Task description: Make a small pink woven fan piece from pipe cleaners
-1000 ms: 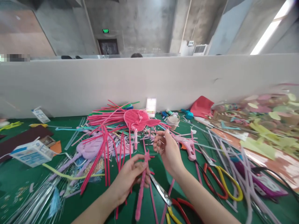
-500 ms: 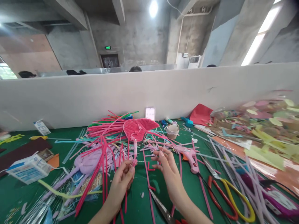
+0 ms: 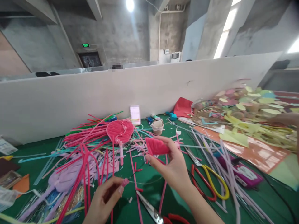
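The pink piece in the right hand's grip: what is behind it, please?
Beyond the pink piece, a pale cup shows above its upper edge, with pink scraps to the left. Whatever lies directly behind it is covered, so I cannot tell.

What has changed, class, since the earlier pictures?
The right hand, empty before, now holds the pink wedge, lifted toward the person from beside the round pink piece. The left hand still pinches a pink piece; the round pink piece and nearer scissors stayed put.

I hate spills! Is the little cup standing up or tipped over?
Upright: the cup sits with its round rim at the top and its sides below.
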